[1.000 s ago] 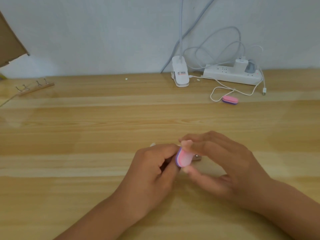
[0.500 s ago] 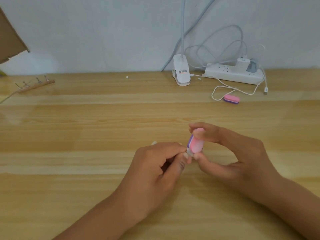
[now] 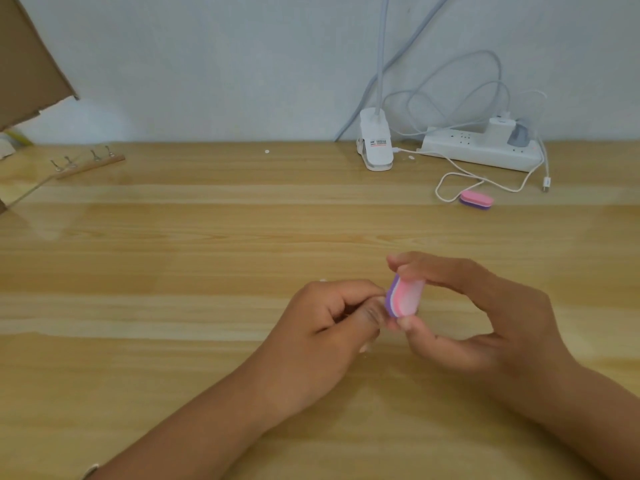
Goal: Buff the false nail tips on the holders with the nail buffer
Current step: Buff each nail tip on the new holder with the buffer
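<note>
My right hand (image 3: 478, 317) pinches a small pink and purple nail buffer (image 3: 403, 295) between thumb and fingers, held on edge just above the table. My left hand (image 3: 325, 327) is curled beside it, its fingertips closed on something small that touches the buffer's purple side. That thing is hidden by the fingers, so I cannot make out the nail tip or its holder. A pale speck (image 3: 322, 280) shows behind the left knuckles.
A second pink and purple buffer (image 3: 476, 199) lies at the back right beside a white cable. A white power strip (image 3: 481, 150) and a lamp clamp (image 3: 375, 143) stand along the wall. A wooden hook rail (image 3: 88, 164) lies back left on the wooden table (image 3: 173, 254).
The buffer moved up and to the right, then turned so its pink face shows more. My left hand stayed in place.
</note>
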The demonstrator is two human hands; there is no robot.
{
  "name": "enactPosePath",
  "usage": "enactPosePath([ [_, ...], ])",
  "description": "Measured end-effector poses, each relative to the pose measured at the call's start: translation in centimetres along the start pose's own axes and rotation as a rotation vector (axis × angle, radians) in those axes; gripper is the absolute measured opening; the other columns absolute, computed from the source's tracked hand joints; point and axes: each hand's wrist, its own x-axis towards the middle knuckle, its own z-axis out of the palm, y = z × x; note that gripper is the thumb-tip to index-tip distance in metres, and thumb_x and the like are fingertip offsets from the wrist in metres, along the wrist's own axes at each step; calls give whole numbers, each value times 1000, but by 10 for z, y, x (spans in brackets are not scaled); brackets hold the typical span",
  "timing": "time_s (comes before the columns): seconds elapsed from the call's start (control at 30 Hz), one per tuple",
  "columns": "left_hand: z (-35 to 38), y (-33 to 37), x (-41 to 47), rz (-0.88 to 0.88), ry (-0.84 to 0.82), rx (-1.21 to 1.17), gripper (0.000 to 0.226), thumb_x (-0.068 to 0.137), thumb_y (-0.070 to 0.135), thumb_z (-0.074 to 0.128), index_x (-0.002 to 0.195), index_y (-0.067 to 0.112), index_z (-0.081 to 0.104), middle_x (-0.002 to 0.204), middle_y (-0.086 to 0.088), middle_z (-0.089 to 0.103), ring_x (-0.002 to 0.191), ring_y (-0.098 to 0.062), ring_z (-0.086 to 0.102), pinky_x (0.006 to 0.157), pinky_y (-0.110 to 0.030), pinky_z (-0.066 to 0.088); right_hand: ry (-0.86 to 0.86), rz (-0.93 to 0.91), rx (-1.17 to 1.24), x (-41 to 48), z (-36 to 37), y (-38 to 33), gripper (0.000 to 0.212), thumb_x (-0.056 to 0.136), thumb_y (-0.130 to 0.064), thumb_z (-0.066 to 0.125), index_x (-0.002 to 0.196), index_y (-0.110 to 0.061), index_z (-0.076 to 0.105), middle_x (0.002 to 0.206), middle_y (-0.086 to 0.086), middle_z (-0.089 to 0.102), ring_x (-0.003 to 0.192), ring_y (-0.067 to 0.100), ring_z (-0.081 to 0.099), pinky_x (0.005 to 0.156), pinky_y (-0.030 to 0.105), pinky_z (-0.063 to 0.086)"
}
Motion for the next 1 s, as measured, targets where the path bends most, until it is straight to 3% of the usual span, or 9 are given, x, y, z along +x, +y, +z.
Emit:
enactPosePath([
  [0.07, 1, 1, 0, -1, -23, -46, 28, 92, 22, 52, 66, 17, 61, 53, 10, 40, 40, 2, 31, 42, -8, 25, -132, 79, 29, 10, 10, 16, 57, 95, -21, 61, 61, -66, 61, 68, -48, 53, 85, -29, 51, 87, -3, 38],
  [0.2, -1, 0, -1, -19, -27, -87, 27, 92, 22, 50, 71, 18, 66, 53, 9, 41, 38, 2, 34, 41, -5, 27, 108, 4, -73, 0, -4, -3, 28, 83, -24, 67, 111, -22, 62, 113, -15, 66, 107, -2, 65, 97, 8, 42],
  [0.4, 0, 2, -1, -8, -57, -91, 31, 93, 20, 48, 65, 17, 61, 53, 10, 41, 40, 2, 33, 42, -7, 27, -255, -96, -15, -2, -1, 29, 25, 96, -12, 63, 93, -28, 82, 105, -37, 63, 83, -30, 54, 86, 1, 41],
  [0.5, -2, 3, -1, -28, -53, -122, 29, 93, 22, 47, 69, 20, 64, 54, 6, 40, 39, 0, 31, 41, -9, 27, 120, -14, -66, -5, -4, 5, 31, 83, -23, 67, 113, -21, 62, 116, -12, 66, 109, -6, 62, 98, 7, 40],
  [0.67, 0, 3, -1, -52, -72, -169, 33, 93, 24, 48, 63, 14, 55, 55, 1, 37, 40, -9, 26, 40, -16, 20, -184, -22, -18, 12, -6, 4, 31, 77, -71, 64, 98, -49, 67, 105, -32, 65, 102, -18, 60, 103, 16, 42],
  [0.77, -2, 1, 0, -109, -92, -235, 30, 92, 27, 48, 67, 18, 60, 55, 3, 38, 40, -11, 22, 39, -18, 17, 28, -47, -62, 10, 1, 19, 26, 86, -24, 70, 110, -32, 65, 106, -20, 70, 99, -10, 65, 95, 8, 43],
  [0.83, -2, -1, 0, -128, -107, -250, 33, 92, 28, 49, 71, 3, 52, 55, 0, 36, 39, -11, 23, 39, -17, 19, -128, -121, -134, 16, 11, 37, 43, 97, -10, 62, 101, -53, 67, 100, -37, 64, 80, -27, 57, 85, 4, 43],
  [0.93, -3, -3, -1, -140, -128, -276, 36, 94, 28, 49, 74, -2, 48, 56, 0, 35, 38, -10, 24, 40, -15, 21, -279, -93, -49, 15, 0, 15, 25, 99, -24, 57, 108, -47, 60, 112, -32, 60, 100, -25, 57, 91, 3, 41],
  [1.0, -3, -3, -1, -138, -144, -310, 31, 95, 28, 47, 73, 9, 57, 56, 4, 38, 39, -8, 23, 39, -14, 22, 43, -42, -5, -4, -8, -1, 30, 86, -26, 65, 114, -27, 57, 120, -15, 63, 112, -7, 61, 97, 7, 41],
])
